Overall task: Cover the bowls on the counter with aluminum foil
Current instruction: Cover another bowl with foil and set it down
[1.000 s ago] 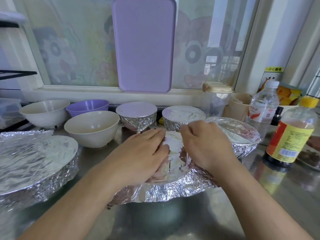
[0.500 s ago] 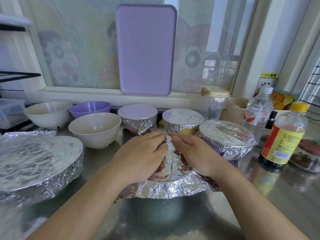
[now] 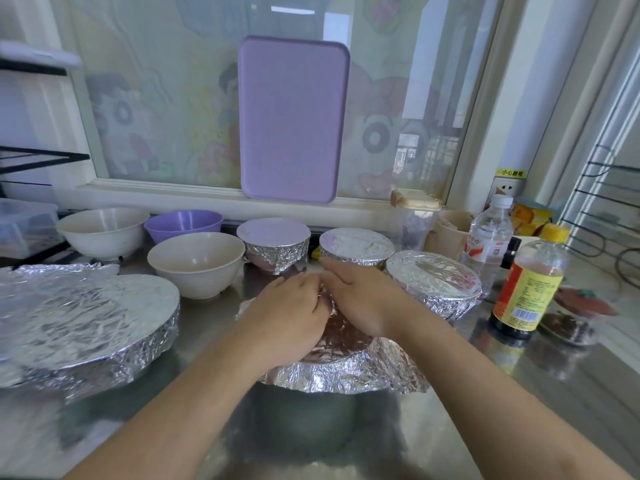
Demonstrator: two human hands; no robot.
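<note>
here, five foiled bowls, three bare bowls, two hands

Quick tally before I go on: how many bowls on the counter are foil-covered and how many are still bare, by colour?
Foil-covered bowls: 5 (large one at far left, one under both hands, small back-centre one, the one behind the hands, the right one)
Bare cream bowls: 2 (back left, nearer)
Bare purple bowl: 1
Total: 8

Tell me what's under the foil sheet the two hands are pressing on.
Under the foil sheet only a grey bowl's wall shows below the crimped edge. The left hand, right hand and foil cover its rim and contents.
</note>
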